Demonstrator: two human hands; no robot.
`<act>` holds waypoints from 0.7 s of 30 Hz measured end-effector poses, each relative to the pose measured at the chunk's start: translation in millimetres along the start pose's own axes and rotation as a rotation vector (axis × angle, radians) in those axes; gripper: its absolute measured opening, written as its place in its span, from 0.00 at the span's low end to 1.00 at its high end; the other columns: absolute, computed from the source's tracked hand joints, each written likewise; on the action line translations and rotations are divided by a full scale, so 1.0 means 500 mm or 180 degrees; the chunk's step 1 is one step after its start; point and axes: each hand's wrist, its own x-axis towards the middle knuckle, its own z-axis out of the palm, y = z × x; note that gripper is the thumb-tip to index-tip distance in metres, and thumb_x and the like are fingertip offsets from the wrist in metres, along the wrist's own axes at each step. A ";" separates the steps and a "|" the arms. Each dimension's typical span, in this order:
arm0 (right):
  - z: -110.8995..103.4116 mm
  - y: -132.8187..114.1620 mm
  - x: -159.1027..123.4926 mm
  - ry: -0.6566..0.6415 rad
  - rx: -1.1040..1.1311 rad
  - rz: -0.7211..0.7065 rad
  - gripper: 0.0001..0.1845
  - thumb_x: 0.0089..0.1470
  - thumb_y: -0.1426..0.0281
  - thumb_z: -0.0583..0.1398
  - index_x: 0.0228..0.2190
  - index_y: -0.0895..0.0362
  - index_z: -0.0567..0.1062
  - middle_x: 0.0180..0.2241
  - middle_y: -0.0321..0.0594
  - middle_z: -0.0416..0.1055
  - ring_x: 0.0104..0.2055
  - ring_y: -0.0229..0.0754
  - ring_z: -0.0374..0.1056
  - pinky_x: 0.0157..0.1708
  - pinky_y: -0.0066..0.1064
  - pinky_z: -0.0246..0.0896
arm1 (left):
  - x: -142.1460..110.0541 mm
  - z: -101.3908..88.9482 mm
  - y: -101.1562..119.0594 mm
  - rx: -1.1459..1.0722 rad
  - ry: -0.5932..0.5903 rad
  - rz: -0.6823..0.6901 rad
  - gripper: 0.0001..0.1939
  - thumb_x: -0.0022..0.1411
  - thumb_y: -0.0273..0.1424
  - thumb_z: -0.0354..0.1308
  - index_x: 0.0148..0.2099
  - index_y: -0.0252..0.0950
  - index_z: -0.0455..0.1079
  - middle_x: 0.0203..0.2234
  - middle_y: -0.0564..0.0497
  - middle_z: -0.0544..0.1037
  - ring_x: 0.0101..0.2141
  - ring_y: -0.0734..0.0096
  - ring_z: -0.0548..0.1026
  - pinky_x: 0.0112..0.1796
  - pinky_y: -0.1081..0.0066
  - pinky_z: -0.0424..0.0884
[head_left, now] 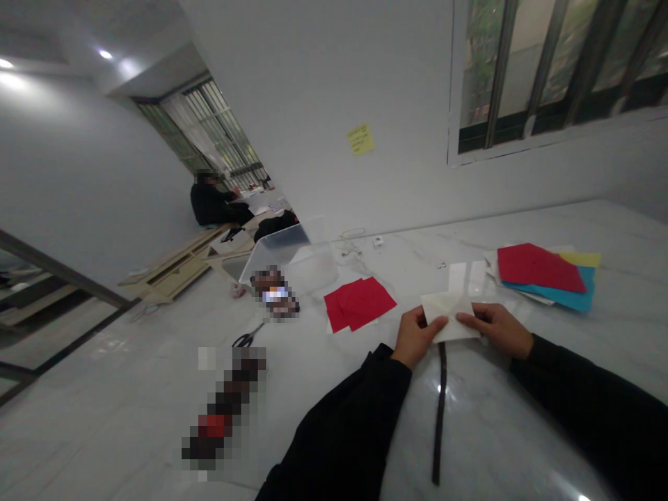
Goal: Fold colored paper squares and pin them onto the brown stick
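Observation:
A folded white sheet of paper (447,312) lies on the glossy white table (365,390) in front of me. My left hand (416,337) pinches its near left edge with thumb and fingers closed on it. My right hand (495,325) presses down on its right edge, fingers closed over the paper. Both arms are in black sleeves. A dark narrow strip (440,410) lies on the table just below the paper, running toward me.
Red paper sheets (359,302) lie left of the hands. A stack of red, blue and yellow sheets (545,275) sits at the right. Scissors (248,338) lie further left. A clear plastic box (292,257) stands behind. Another person (213,202) sits far back.

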 end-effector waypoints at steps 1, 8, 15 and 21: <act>0.000 0.001 0.000 -0.0023 0.0038 0.0014 0.31 0.48 0.45 0.63 0.41 0.57 0.82 0.37 0.44 0.81 0.36 0.52 0.76 0.37 0.39 0.72 | 0.000 0.000 0.000 0.0033 0.0006 -0.0007 0.26 0.49 0.43 0.70 0.45 0.28 0.77 0.41 0.36 0.81 0.39 0.54 0.79 0.43 0.58 0.73; -0.002 0.002 0.002 -0.0042 -0.0104 -0.0048 0.32 0.48 0.44 0.64 0.39 0.59 0.82 0.39 0.47 0.81 0.40 0.56 0.76 0.41 0.43 0.72 | 0.000 -0.002 -0.004 0.0173 -0.0089 -0.0051 0.26 0.50 0.44 0.69 0.44 0.28 0.78 0.41 0.36 0.82 0.38 0.55 0.79 0.41 0.60 0.73; 0.001 0.004 0.000 0.0015 -0.0015 -0.0116 0.28 0.49 0.47 0.65 0.39 0.58 0.82 0.38 0.46 0.81 0.38 0.53 0.77 0.40 0.41 0.72 | 0.001 -0.003 -0.001 0.0211 -0.0111 -0.0077 0.26 0.50 0.45 0.70 0.44 0.28 0.78 0.40 0.38 0.82 0.37 0.56 0.79 0.40 0.62 0.73; 0.002 0.002 0.000 -0.0009 -0.0130 -0.0155 0.29 0.48 0.46 0.64 0.40 0.58 0.81 0.40 0.46 0.81 0.41 0.55 0.77 0.42 0.43 0.73 | 0.000 -0.004 -0.006 0.0415 -0.0087 -0.0015 0.25 0.51 0.44 0.69 0.44 0.29 0.79 0.39 0.39 0.82 0.36 0.57 0.79 0.38 0.63 0.73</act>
